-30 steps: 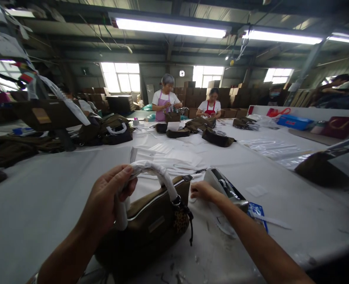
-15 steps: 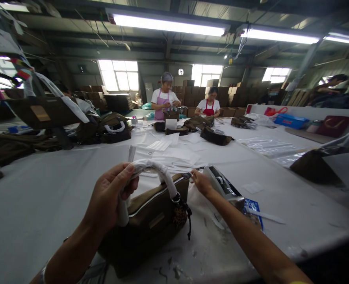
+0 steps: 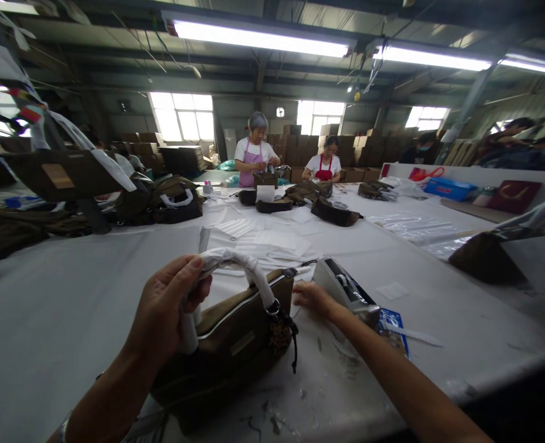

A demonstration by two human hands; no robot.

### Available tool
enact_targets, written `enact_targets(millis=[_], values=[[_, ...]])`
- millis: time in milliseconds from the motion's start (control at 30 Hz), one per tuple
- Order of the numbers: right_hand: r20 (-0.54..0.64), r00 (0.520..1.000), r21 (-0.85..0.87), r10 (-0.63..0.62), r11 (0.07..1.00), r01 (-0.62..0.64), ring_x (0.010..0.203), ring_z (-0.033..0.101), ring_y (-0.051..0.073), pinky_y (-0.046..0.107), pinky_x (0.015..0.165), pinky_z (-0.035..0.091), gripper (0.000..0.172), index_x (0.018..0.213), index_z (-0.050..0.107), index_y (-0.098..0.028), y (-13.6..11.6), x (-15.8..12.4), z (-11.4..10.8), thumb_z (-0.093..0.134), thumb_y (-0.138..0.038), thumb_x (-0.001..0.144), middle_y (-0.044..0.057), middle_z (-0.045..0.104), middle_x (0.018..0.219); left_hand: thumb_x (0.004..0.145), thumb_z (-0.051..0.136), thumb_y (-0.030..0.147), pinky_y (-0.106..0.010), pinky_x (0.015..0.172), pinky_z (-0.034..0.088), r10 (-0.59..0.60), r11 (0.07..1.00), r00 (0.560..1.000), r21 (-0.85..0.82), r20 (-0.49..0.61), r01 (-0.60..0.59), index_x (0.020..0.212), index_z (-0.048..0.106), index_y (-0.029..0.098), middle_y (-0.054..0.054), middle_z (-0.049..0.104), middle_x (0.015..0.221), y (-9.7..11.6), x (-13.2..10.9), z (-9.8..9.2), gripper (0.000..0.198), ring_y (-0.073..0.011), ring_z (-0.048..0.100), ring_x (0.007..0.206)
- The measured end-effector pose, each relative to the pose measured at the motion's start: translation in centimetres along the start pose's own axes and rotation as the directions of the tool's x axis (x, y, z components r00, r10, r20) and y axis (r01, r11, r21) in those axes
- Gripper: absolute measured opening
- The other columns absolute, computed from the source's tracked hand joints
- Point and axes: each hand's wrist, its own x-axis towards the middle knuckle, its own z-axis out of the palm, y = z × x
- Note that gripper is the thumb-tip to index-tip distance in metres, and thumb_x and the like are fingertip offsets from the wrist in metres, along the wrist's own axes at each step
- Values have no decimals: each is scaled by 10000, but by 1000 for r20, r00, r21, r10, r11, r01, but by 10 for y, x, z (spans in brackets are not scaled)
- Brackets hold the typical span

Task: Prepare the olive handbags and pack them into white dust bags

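A dark olive handbag [image 3: 226, 363] stands tilted on the white table in front of me, its silver zipper closed along the top. My left hand [image 3: 173, 301] is wrapped round the bag's carry handle [image 3: 247, 261], which is covered in white wrapping. At the bag's far right end, my right hand [image 3: 313, 298] has its fingers curled against the edge of the end panel; the fingertips are partly hidden. A leopard-print charm [image 3: 279, 338] with a dark cord hangs from the handle ring. The zipper's dark end tab [image 3: 290, 272] sits just above my right fingers.
Right behind my right hand stands a grey-white device [image 3: 344, 286], with a blue packet [image 3: 392, 323] beside it. Paper sheets [image 3: 272, 237] and several bags lie farther back. Two co-workers [image 3: 254, 151] work across the table. A bag hangs on a stand [image 3: 92, 215] at left.
My right hand has left the zipper's end tab and moved slightly down along the bag's end. My left hand keeps the handle. The view has shifted slightly.
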Motion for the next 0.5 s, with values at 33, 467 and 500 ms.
enact_targets(millis=[33,467,500], values=[[-1,1000,-9,20,1000,-20,951,661,199,411,846,562,258,1110,640,-148,1,1,0,629,-351,950,63,670,1089,864,652,431,-128,426,302,-4,1000,1000,2,1,4,697,589,165,27,531,576,0,0,1,321,-69,353,498],[-122,992,-47,12,999,-17,927,666,187,392,831,567,211,1057,654,-146,-8,17,-2,612,-330,963,54,679,1052,856,663,439,-127,420,303,-16,1000,1000,8,-7,16,702,593,157,31,528,565,-1,0,-1,329,-62,354,486],[-148,989,-46,-3,999,-4,957,661,194,404,850,563,208,1066,653,-148,-9,18,-2,615,-323,961,59,675,1079,854,664,439,-127,418,301,-16,1000,1000,5,-12,16,705,596,156,32,526,562,-2,0,-1,327,-62,352,484]])
